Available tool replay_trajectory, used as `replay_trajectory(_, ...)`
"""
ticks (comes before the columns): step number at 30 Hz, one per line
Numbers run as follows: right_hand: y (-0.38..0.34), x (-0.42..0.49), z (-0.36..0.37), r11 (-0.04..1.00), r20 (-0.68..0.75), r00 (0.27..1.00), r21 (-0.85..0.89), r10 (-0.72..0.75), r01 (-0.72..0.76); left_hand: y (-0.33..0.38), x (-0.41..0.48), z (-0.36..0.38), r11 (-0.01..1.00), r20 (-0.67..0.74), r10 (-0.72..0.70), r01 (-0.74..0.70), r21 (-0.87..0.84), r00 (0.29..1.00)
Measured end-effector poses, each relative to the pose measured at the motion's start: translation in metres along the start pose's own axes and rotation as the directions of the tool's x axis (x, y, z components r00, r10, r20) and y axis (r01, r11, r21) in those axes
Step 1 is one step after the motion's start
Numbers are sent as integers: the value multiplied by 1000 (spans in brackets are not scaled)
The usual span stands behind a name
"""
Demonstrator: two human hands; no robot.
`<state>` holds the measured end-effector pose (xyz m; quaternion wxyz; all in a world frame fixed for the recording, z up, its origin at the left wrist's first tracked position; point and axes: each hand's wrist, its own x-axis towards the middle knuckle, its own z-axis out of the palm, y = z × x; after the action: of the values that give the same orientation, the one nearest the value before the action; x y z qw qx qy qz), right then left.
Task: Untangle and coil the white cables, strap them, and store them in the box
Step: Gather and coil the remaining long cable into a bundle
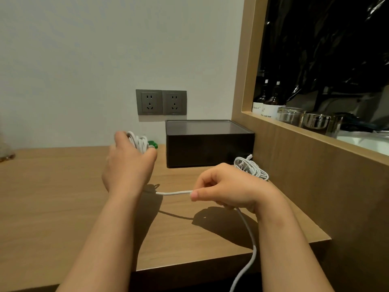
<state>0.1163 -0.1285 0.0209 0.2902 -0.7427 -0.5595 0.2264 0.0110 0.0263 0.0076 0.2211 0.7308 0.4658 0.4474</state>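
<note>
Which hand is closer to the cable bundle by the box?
Right. The right hand is just in front of the bundle; the left hand is well to its left.

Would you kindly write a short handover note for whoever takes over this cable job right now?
Left hand grips a part-wound white coil. Right hand pinches its loose strand, whose tail hangs off the table edge. Second bundle lies beside the box, which looks closed. Done: one coil partly wound. Left: finish coiling, strap both, box them.
</note>
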Motion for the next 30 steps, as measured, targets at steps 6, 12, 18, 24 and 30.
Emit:
replay_trajectory(6,11,2,-5,1000,-245,969,1,-14,14,-7,-5,14,982,414,113,-165,92,903)
replay_trajectory(12,16,2,-7,1000,-356,934,-14,-7,2,-9,-11,26,931,568,132,-299,211,812)
replay_trajectory(18,16,2,-9,999,-390,920,-42,-29,14,-12,-9,27,901,577,143,-347,261,804)
replay_trajectory(24,19,8,-7,1000,-467,884,-29,-4,-11,-15,-9,28,888,581,207,-400,225,787)
replay_trajectory(30,24,19,1,999,-541,841,-40,10,-37,-15,-10,20,875,690,220,-452,173,690)
